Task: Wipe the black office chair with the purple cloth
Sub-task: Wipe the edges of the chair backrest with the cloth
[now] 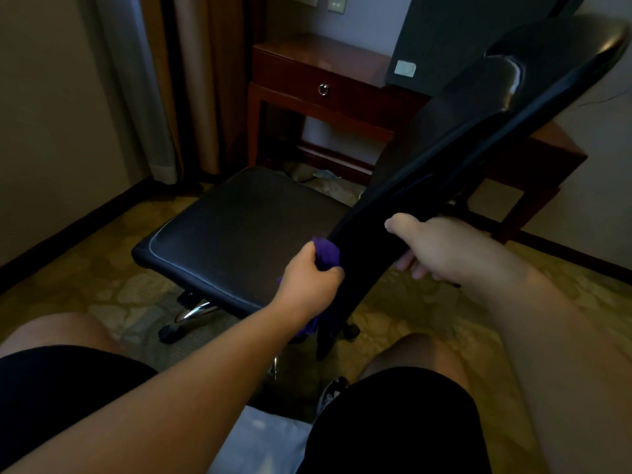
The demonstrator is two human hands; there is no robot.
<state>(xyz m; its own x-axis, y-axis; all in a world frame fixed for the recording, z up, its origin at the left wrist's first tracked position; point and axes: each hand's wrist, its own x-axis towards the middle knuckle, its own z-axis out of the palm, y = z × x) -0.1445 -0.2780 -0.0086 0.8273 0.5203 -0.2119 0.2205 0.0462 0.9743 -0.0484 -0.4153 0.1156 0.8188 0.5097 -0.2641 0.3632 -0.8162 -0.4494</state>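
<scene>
Head cam: the black office chair (239, 227) sits right by the knees. The right hand (434, 248) is wrapped round the lower edge of its backrest (461, 138), probably to steady it. The left hand (307, 282) has the purple cloth (326, 253) bunched in its fist, pressed on that same edge. The desk (307, 63) is behind the chair.

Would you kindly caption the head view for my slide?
Left hand holds the purple cloth against the black chair's backrest while the right hand grips it.
</scene>
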